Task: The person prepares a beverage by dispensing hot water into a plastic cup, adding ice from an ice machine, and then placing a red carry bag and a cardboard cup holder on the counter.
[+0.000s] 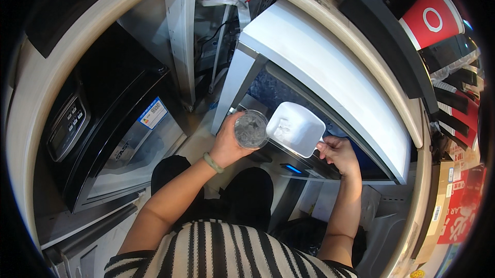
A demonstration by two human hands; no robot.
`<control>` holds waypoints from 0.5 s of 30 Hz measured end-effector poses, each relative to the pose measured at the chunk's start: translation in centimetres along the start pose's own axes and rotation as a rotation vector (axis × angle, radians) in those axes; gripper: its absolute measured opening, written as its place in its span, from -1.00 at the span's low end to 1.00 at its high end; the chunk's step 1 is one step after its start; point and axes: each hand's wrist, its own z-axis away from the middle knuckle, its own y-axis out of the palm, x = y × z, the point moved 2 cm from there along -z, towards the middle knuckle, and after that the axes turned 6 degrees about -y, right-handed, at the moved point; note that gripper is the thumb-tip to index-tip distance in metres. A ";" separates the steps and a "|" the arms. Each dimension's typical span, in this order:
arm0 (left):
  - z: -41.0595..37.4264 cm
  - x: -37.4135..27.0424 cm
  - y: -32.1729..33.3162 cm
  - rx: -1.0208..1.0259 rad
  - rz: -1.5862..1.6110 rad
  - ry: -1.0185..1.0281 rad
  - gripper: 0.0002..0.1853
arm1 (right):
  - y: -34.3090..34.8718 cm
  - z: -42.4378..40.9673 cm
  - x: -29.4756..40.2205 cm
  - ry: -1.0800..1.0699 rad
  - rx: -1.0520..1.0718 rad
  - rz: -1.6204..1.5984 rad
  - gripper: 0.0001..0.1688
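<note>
Around a clear plastic cup, seen from above, my left hand is wrapped from the left side. Ice pieces show inside this cup. My right hand grips the short handle of a white scoop. A few bits of ice lie in the scoop's left part, and its left edge is right beside the cup's rim; whether they touch I cannot tell. Both hands are in front of the opening of a white ice machine. Blue-tinted ice shows in the dark bin behind the scoop.
A black appliance with a control panel stands on the left. A pale counter edge curves overhead and along the right. A red paper cup and a cardboard box are at the right. A blue-lit display sits below the bin.
</note>
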 end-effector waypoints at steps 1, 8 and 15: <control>0.0 -0.1 0.0 0.004 0.007 0.000 0.01 | -0.2 -0.1 -0.5 -0.006 -0.002 -0.022 -0.63; 0.3 0.3 0.2 0.070 0.121 -0.019 0.02 | -1.8 -1.2 -0.5 -0.636 -0.491 0.778 -0.62; 0.3 0.0 0.1 0.102 0.130 -0.024 0.03 | 0.0 -1.5 2.2 -0.542 -0.667 1.167 -0.62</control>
